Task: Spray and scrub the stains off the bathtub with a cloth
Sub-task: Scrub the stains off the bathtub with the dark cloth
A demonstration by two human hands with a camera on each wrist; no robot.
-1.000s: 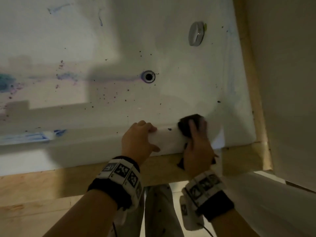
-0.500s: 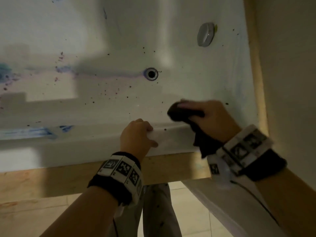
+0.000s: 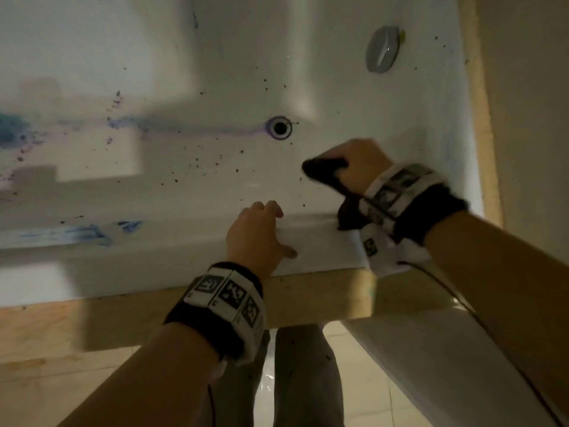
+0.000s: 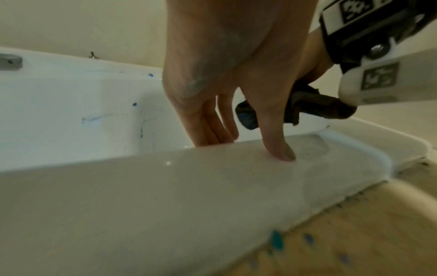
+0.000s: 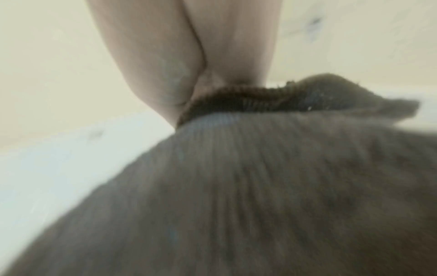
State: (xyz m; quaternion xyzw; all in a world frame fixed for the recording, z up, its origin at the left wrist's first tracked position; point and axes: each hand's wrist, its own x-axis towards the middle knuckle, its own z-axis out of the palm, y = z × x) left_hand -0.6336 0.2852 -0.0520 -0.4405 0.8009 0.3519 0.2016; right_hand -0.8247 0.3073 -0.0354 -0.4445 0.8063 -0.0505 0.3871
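A white bathtub fills the head view, marked with blue smears, purple streaks and dark specks. My right hand grips a dark cloth against the tub's inner wall, just right of the drain. The cloth fills the blurred right wrist view and the cloth shows behind my left hand in the left wrist view. My left hand rests on the near rim, fingers hooked over its inner edge, thumb flat on top.
A chrome overflow knob sits on the tub's end wall at the upper right. A wooden frame runs under the near rim and up the right side. Tiled floor and my legs lie below.
My right hand has carried the cloth from the near rim up onto the inner wall and turned so it reaches in from the right. The left hand has stayed on the rim.
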